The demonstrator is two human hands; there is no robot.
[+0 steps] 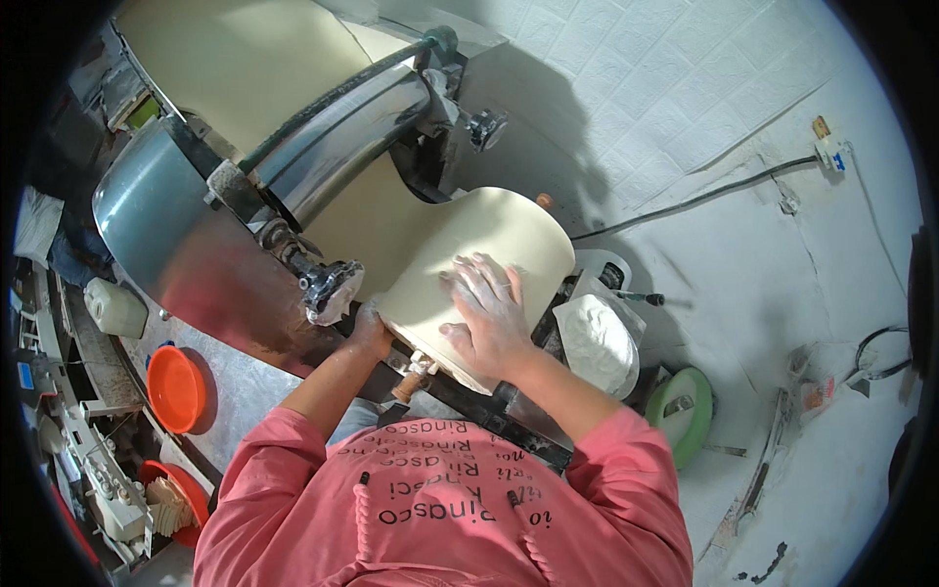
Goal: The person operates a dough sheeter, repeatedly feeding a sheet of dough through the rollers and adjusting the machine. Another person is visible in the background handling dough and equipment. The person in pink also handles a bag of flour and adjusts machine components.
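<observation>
Tiled walling (675,98) rises beyond the right hand (489,328), spread on likely pliable, best edge-held cream sheeting (504,230); left hand's (369,335) grip unclear.

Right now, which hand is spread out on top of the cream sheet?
The right hand, its fingers spread across the cream sheet; the left hand is by the sheet's edge, fingers mostly hidden.
</observation>
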